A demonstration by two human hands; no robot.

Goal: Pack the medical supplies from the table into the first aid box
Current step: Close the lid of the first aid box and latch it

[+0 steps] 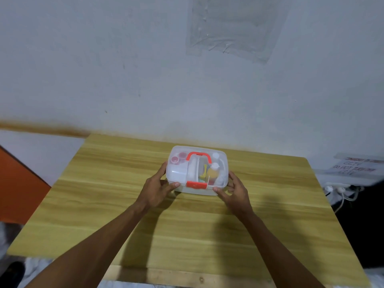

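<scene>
Hands bracketed the first aid box [197, 170]: left hand [158, 189] and right hand [234, 191] equally near, fingers [174, 185] gripping its short ends, red latch [196, 184] facing the person.

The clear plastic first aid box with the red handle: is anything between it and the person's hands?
Nothing visible. The left hand and right hand already grip the clear plastic first aid box at its sides, on the wooden table.

First aid box [197, 170], lid shut

Translucent, red handle and latch, supplies visible inside, upright at the worktop's [104, 204] far centre.
</scene>
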